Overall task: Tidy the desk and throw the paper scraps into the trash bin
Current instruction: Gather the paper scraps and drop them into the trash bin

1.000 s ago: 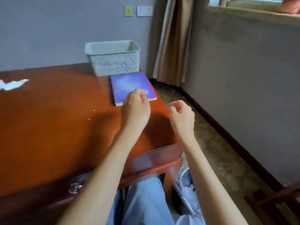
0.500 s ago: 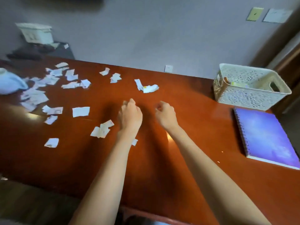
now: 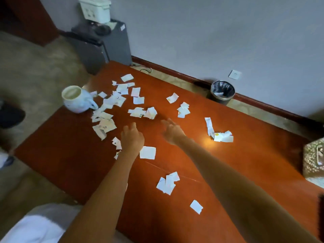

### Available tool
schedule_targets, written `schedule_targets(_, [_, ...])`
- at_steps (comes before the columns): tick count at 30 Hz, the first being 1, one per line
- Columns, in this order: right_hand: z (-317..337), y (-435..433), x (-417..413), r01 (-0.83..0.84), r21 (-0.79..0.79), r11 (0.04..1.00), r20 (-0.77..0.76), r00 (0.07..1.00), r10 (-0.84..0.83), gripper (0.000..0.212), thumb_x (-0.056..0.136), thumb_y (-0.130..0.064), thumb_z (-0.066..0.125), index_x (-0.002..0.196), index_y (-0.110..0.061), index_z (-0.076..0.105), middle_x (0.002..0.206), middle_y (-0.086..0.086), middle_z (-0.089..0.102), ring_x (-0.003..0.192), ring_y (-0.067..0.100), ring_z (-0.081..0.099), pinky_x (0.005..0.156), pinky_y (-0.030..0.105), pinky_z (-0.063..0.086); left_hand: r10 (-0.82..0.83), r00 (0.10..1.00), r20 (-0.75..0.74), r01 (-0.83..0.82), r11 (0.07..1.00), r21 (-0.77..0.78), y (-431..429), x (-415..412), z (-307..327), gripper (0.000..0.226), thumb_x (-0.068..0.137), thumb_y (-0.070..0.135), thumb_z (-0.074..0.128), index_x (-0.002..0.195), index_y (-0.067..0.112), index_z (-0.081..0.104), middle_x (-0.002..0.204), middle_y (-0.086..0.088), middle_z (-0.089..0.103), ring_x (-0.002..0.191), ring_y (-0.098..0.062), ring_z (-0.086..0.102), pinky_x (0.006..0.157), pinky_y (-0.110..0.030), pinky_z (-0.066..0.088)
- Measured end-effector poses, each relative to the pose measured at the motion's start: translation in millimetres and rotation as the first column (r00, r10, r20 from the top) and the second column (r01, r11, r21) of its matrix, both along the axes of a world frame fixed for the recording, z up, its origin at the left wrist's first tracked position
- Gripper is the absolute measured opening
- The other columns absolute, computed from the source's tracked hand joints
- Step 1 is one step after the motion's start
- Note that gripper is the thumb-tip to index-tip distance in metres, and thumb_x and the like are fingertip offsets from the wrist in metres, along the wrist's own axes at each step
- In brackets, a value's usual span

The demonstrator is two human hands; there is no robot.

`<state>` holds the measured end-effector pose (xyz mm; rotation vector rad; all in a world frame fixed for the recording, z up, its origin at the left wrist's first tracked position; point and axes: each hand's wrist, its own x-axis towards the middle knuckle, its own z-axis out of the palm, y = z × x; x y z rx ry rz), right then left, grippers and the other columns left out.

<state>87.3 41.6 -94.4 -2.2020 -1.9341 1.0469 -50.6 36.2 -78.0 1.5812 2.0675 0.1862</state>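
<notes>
- Left hand (image 3: 132, 138): low over the desk (image 3: 245, 172), fingers loose and half bent, nothing in them as far as the blur allows.
- Right hand (image 3: 172, 132): near it at 3 o'clock, fingers stretched out toward 11 o'clock, likewise holding nothing.
- Both now above the littered end of the desk; a second ago beside a purple notebook at the other corner, now out of view.
- Paper scraps (image 3: 105, 123): thickest at 10 to 11 o'clock of the left hand, one just beside its wrist at 4 o'clock, smaller heaps at 12, 3 and 5 o'clock.
- Mug (image 3: 75, 104) at 10 o'clock, touching the big heap; basket (image 3: 313, 158) at 3 o'clock, at the frame's edge.
- Trash bin (image 3: 218, 101): newly in view, down past the desk's far edge at 1 o'clock, something pale already inside.
- Reads as notebook dealt with and gathering about to begin; no scrap lifted yet.
</notes>
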Motion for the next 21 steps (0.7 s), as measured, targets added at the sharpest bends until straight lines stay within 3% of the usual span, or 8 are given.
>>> schedule_targets(5, [-2.2,43.8,-67.2,-0.194,0.017,0.981,0.065,0.979,0.193,0.058,0.098,-0.021,0.041,0.149,-0.028,0.014,0.160,0.002,-0.006,0.147,0.032,-0.005,0.118,0.054,0.013,0.112,0.991,-0.078,-0.120,0.988,-0.097,40.2,-77.7,-20.7,0.052,0.098,0.017,0.040,0.147,0.020,0.023,0.157,-0.013,0.014,0.143,-0.032,0.021,0.108,-0.039,0.038])
schedule_targets(10, [-9.8,94.2,-107.4,-0.324,0.047,0.945,0.150,0.938,0.314,0.058,0.099,-0.040,0.034,0.149,-0.032,0.007,0.160,0.000,-0.011,0.147,0.030,-0.012,0.117,0.055,0.004,0.054,0.991,-0.124,-0.067,0.992,-0.102,69.4,-119.0,-42.5,0.056,0.098,0.027,0.040,0.149,0.022,0.018,0.159,-0.013,0.000,0.146,-0.036,0.005,0.114,-0.041,0.028])
schedule_targets(14, [-24.6,115.7,-115.5,-0.361,-0.052,0.931,0.173,0.915,0.365,0.061,0.097,-0.046,0.035,0.149,-0.032,0.006,0.160,0.000,-0.012,0.147,0.030,-0.013,0.116,0.056,0.002,-0.012,0.986,-0.167,-0.002,0.996,-0.085,85.1,-129.3,-58.8,0.059,0.096,0.039,0.040,0.149,0.022,0.019,0.158,-0.013,0.009,0.145,-0.037,0.012,0.116,-0.043,0.022])
schedule_targets(17, [-34.8,115.2,-114.7,-0.401,-0.083,0.912,0.183,0.894,0.409,0.064,0.096,-0.045,0.038,0.150,-0.030,0.006,0.160,0.000,-0.010,0.147,0.031,-0.010,0.118,0.055,0.006,-0.067,0.980,-0.189,0.053,0.996,-0.077,89.9,-131.6,-65.7,0.058,0.095,0.040,0.042,0.146,0.020,0.026,0.156,-0.012,0.019,0.143,-0.036,0.020,0.114,-0.042,0.029])
schedule_targets(21, [-42.2,113.3,-118.1,-0.413,-0.069,0.908,0.176,0.891,0.419,0.067,0.095,-0.043,0.041,0.150,-0.028,0.006,0.160,0.000,-0.010,0.147,0.032,-0.011,0.119,0.053,0.007,-0.069,0.984,-0.161,0.058,0.996,-0.071,90.3,-126.0,-63.4,0.056,0.097,0.036,0.040,0.148,0.020,0.023,0.157,-0.011,0.014,0.144,-0.035,0.016,0.109,-0.040,0.036])
